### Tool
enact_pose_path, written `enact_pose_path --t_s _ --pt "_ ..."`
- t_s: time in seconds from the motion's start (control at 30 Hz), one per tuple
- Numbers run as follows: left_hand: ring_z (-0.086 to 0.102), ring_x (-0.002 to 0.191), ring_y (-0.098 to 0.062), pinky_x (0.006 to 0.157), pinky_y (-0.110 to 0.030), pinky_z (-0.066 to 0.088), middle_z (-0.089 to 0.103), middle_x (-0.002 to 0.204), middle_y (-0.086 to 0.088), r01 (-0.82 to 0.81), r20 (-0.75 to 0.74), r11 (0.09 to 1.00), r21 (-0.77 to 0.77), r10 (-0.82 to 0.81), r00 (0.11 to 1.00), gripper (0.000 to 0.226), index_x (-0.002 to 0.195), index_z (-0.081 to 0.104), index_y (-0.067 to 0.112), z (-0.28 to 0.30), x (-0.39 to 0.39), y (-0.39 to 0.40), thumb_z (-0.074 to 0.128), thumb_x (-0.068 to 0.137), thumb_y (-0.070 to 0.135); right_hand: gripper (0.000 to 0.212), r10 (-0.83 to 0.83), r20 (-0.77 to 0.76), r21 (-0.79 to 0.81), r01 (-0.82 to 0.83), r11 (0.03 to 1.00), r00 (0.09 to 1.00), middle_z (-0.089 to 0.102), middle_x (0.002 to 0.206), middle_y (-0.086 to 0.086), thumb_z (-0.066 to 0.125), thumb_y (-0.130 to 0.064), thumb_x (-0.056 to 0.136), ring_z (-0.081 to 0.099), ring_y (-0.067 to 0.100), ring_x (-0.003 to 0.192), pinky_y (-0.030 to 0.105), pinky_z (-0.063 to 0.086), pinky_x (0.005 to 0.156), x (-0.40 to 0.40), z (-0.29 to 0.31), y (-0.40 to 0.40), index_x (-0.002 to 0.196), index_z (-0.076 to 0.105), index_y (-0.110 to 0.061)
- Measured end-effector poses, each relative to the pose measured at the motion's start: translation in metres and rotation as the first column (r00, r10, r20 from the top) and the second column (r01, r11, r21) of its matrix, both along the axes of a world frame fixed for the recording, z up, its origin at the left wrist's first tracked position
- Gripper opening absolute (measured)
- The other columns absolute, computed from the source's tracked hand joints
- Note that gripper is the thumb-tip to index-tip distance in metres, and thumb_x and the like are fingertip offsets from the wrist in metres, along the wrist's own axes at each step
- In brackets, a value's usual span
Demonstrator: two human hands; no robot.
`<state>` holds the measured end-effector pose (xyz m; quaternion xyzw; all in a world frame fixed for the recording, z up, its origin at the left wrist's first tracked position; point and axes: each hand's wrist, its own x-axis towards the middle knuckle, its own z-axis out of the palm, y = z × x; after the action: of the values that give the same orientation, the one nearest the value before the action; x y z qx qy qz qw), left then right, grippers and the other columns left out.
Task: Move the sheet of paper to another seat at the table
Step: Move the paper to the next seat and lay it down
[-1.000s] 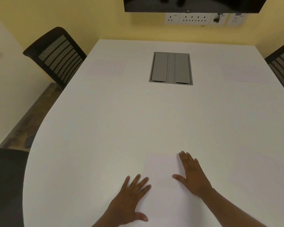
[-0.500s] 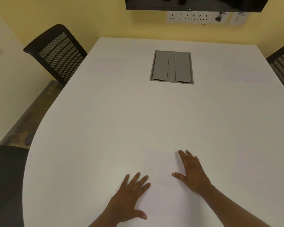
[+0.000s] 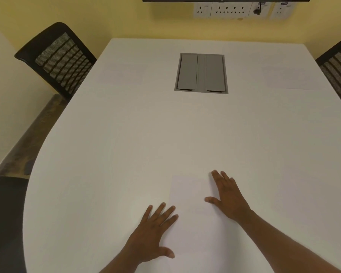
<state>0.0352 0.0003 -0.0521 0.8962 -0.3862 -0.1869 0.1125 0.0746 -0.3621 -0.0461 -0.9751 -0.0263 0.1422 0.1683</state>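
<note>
Barely shifted since a second ago: both hands flat, fingers spread. Sheet of paper [image 3: 193,209] on white counter [image 3: 126,154], long axis running away from the body. Left hand [image 3: 154,231] touching its left edge, right hand [image 3: 228,200] pressing its right side, neither grip clamped.

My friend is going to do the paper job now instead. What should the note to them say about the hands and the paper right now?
Left hand: open, flat on the table, fingertips at the left edge of the sheet of paper.
Right hand: open, flat on the right side of the sheet.
The sheet lies flat near the table's front edge, right in front of you. Fainter sheets seem to lie at the far left and far right places.
Done: nothing yet; the sheet is not lifted.
Left: pick it up or slide it, and put it at another seat, for example by the black chair on the left.
</note>
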Motion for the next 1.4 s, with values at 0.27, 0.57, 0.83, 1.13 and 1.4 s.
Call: enact_pose_path --t_s 0.27,0.57,0.83,1.13,1.4 --pt "0.004 0.167 -0.023 0.127 -0.053 0.001 0.004 0.18 0.013 -0.006 -0.015 1.0 0.011 0.006 1.0 0.114 0.17 0.021 0.033 0.001 0.003 -0.001 0.046 0.08 0.099 0.121 -0.018 0.005 0.026 0.017 1.0 1.0 0.008 0.176 -0.005 0.009 -0.099 0.076 0.003 0.021 0.163 0.045 0.006 0.13 0.003 0.0 0.001 0.168 0.006 -0.019" --pt "0.021 0.163 -0.032 0.125 -0.055 0.012 0.022 0.178 0.003 0.015 0.047 0.999 0.03 -0.017 0.999 0.114 0.168 0.029 0.028 0.002 0.005 -0.002 0.046 0.08 0.098 0.127 -0.034 -0.008 0.024 0.034 0.999 0.999 0.017 0.175 0.007 0.034 -0.097 0.074 0.015 0.029 0.161 0.043 0.016 0.13 0.006 0.012 -0.006 0.167 0.012 -0.012" --pt "0.006 0.166 -0.026 0.132 -0.058 0.006 0.01 0.179 0.007 0.008 0.029 0.997 0.08 -0.01 1.0 0.117 0.17 0.022 0.03 0.002 0.003 -0.002 0.043 0.077 0.098 0.105 -0.012 -0.025 0.004 0.012 1.0 1.0 0.019 0.174 0.011 0.068 -0.06 0.092 0.015 0.033 0.161 0.045 0.016 0.13 0.004 0.018 -0.004 0.166 0.015 -0.007" --pt "-0.007 0.167 -0.022 0.133 -0.057 0.0 -0.003 0.18 0.012 0.0 0.008 0.994 0.111 -0.001 1.0 0.119 0.171 0.014 0.031 0.004 0.002 -0.003 0.04 0.078 0.099 0.101 -0.013 -0.038 0.011 0.013 1.0 0.999 0.018 0.174 0.011 0.066 -0.056 0.095 0.014 0.034 0.161 0.049 0.017 0.129 0.001 0.013 -0.003 0.166 0.013 -0.008" --pt "-0.008 0.166 -0.02 0.133 -0.056 0.0 -0.003 0.179 0.013 -0.008 0.01 0.995 0.094 0.007 1.0 0.118 0.171 0.015 0.031 0.003 0.002 -0.004 0.041 0.078 0.099 0.097 -0.016 -0.036 -0.002 0.016 1.0 0.999 0.014 0.176 0.005 0.061 -0.056 0.098 0.008 0.03 0.162 0.051 0.014 0.129 -0.002 0.007 -0.002 0.167 0.009 -0.012"
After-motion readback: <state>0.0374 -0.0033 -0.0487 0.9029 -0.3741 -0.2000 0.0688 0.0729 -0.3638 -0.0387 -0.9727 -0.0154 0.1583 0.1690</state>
